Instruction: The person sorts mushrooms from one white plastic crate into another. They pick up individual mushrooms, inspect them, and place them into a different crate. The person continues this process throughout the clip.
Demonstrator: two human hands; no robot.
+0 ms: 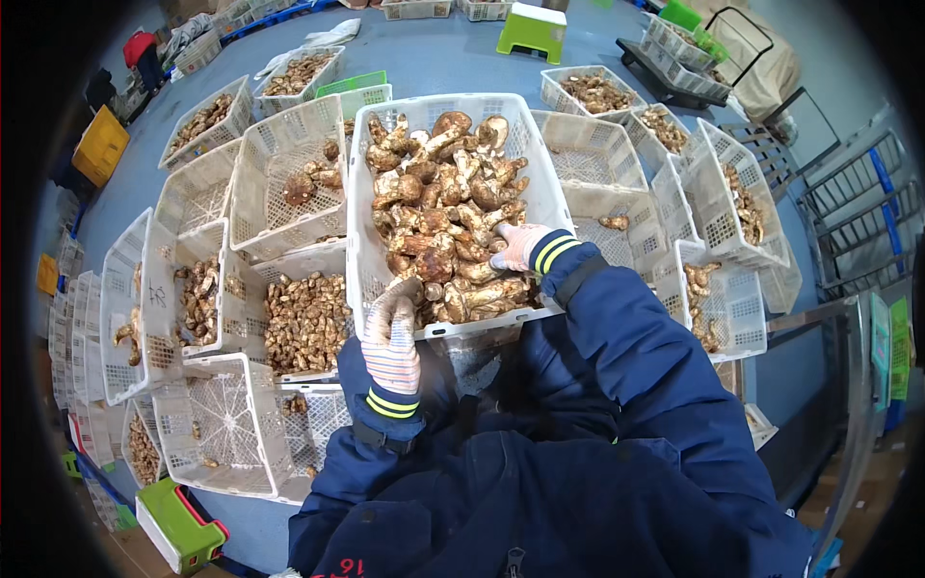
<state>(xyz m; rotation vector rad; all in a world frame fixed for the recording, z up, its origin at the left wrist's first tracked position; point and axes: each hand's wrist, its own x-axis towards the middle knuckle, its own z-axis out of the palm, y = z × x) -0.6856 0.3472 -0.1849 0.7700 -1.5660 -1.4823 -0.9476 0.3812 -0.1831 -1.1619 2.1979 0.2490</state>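
A white plastic crate full of brown-and-cream mushrooms, some with long thick stems, stands right before me. My left hand, in a striped knit glove with dirty grey fingers, reaches over the crate's near left rim. Its curled fingertips rest by the mushrooms, and what lies under them is hidden. Inside the crate's right side, my right hand touches the pile in a similar glove. Its thumb and forefinger are apart at the mushrooms; whether it grips one is unclear.
At left, one crate holds a few mushrooms and another is filled with small ones. More crates stand at right. Green-and-white step stools, a loaded trolley and metal racks surround them. A person bends far left.
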